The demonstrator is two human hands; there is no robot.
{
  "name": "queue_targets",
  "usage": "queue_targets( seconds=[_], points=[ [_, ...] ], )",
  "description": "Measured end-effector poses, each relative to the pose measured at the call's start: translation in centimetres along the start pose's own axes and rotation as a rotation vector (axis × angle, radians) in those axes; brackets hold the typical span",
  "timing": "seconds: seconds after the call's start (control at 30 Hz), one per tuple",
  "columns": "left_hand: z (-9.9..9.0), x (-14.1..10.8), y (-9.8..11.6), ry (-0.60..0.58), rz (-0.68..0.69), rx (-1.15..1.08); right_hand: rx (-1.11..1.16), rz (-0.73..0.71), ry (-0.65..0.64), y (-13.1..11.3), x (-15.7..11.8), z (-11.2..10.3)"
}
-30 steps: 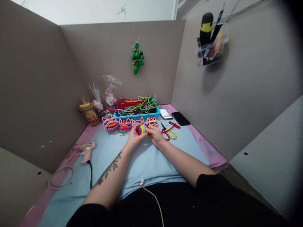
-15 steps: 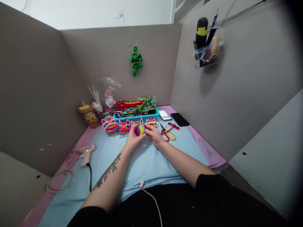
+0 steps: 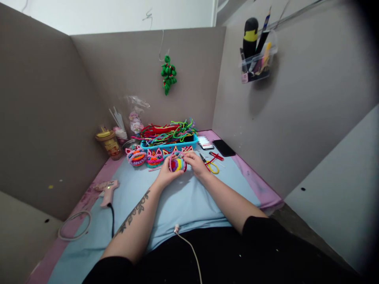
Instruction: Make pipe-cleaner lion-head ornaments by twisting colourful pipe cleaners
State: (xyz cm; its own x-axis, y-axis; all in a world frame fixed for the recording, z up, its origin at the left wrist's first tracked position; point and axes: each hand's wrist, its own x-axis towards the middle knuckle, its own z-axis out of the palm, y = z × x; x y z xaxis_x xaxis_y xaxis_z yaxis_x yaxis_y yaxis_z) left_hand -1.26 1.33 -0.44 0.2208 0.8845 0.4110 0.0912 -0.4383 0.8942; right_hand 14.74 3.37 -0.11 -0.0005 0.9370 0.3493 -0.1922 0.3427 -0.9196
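Observation:
My left hand (image 3: 166, 173) is wrapped round a small rounded craft piece of fuzzy pipe cleaners (image 3: 178, 165), with red, purple, yellow and light blue bands and a pink loop on top. My right hand (image 3: 196, 164) is closed in a pinch at the piece's upper right edge; the exact spot between its fingertips is too small to make out. Just behind the hands stand several pipe-cleaner animal heads, among them a purple-and-orange one (image 3: 136, 157) and a pink-and-teal one (image 3: 154, 158). To the right lie scissors (image 3: 213, 169) with a yellow and a red handle.
Behind the heads, a blue basket (image 3: 152, 148) is heaped with loose pipe cleaners (image 3: 168, 133). A pink glue gun (image 3: 109, 192) with a black cord lies at left. A cup (image 3: 110, 144), a phone (image 3: 224, 148) and a red-handled tool (image 3: 216, 156) stand or lie farther back. Grey partitions enclose the table.
The craft piece has turned and shifted slightly right, showing more of its striped side. My right fingertips have moved from its side up to its upper right edge.

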Motion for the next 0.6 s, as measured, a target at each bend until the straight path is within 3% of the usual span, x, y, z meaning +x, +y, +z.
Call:
queue_targets(
  seconds=[0.17,0.43,0.6],
  points=[
    [-0.5,0.0,0.5,-0.041,-0.059,-0.047,0.015,0.148,-0.097,0.2,0.1,-0.2],
    [-1.1,0.0,0.4,-0.075,-0.044,-0.035,-0.113,0.163,-0.251,-1.0,0.1,-0.9],
    [-1.4,0.1,0.4,-0.082,-0.063,-0.098,-0.033,0.219,-0.276,-0.8,0.1,-1.2]
  ],
)
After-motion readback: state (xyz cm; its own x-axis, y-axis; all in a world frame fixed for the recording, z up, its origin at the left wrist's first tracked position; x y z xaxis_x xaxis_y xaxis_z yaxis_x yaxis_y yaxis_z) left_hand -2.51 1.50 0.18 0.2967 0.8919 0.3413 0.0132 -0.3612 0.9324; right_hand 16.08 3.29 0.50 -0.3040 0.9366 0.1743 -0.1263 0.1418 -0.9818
